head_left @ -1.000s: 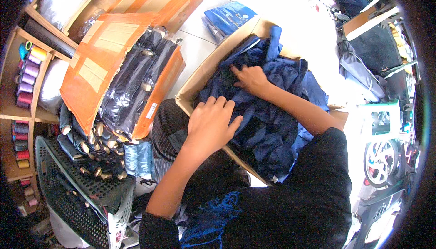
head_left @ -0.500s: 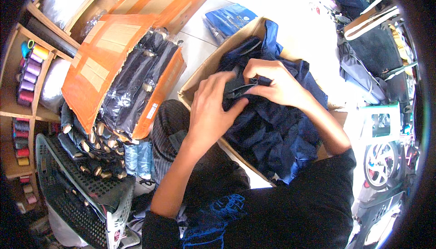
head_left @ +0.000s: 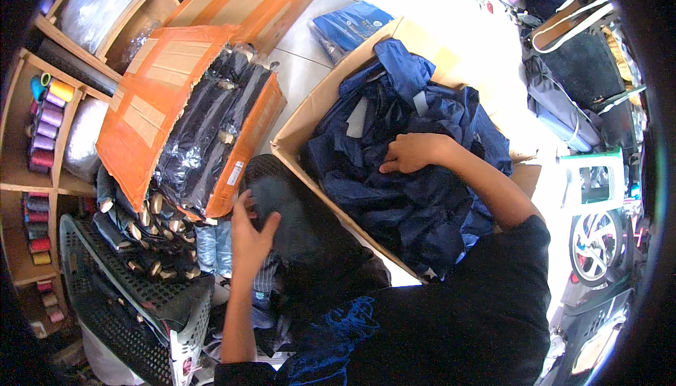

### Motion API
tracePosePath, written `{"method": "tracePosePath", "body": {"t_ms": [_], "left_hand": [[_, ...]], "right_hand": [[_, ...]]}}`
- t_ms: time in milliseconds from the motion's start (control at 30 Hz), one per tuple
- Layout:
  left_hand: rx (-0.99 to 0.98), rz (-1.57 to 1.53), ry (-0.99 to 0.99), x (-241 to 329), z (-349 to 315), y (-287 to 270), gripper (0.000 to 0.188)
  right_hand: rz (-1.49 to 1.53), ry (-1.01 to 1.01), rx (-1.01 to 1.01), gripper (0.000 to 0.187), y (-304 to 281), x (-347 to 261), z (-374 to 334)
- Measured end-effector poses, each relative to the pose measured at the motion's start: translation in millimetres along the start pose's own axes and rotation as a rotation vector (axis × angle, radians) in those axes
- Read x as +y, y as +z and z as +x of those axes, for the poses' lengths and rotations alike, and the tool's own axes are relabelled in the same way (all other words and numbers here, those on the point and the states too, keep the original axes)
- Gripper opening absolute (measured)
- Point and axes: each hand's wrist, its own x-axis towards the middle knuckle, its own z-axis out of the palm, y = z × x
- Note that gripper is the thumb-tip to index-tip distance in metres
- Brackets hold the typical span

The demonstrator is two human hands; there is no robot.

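Note:
My right hand [head_left: 415,152] reaches into an open cardboard box [head_left: 310,113], its fingers curled down onto the dark blue fabric [head_left: 373,192] heaped inside. Its fingertips are partly hidden in the folds. Two small grey pieces, one a grey strip [head_left: 357,117], lie on top of that fabric. Beside my knee, outside the box, my left hand [head_left: 251,235] has its thumb and fingers apart. A blurred dark piece [head_left: 276,199] that looks like cloth is just beyond these fingers, over my leg; nothing appears gripped.
Left of my knee stands a taped carton [head_left: 151,80] of plastic-wrapped dark bundles with wooden ends. A grey plastic crate [head_left: 134,294] is at the lower left, near shelves with thread spools [head_left: 46,125]. A blue plastic package [head_left: 352,23] lies behind the box.
Both hands were together over the box handling a dark piece. My left hand has moved left and down to my knee; my right hand has lowered onto the blue fabric.

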Motion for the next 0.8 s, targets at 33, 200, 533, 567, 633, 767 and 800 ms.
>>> {"method": "tracePosePath", "body": {"t_ms": [33,200,533,567,633,767,800], "left_hand": [[0.021,0.020,0.038,-6.9,-4.8,8.0,0.038],[0.261,-0.017,0.384,61.2,13.0,11.0,0.029],[0.157,-0.182,0.752,120.5,23.2,30.9,0.019],[0.154,-0.175,0.760,118.4,23.3,28.1,0.019],[0.135,-0.177,0.758,110.3,27.2,17.4,0.020],[0.090,-0.137,0.777,110.5,40.4,-0.1,0.030],[0.133,-0.147,0.765,118.9,43.8,0.2,0.032]], "right_hand": [[-0.015,0.064,-0.046,0.039,-5.8,-6.9,-1.3],[-0.111,-0.275,0.791,0.031,1.9,21.4,25.2],[-0.132,0.468,0.792,0.029,-13.6,58.4,50.9],[-0.086,0.478,0.811,0.026,-16.7,57.4,46.4],[0.078,0.217,0.943,0.021,-27.1,44.2,22.1],[0.373,-0.153,0.990,0.014,-59.3,-23.1,-41.5],[0.459,-0.183,0.980,0.014,-64.4,-42.1,-56.9]]}}
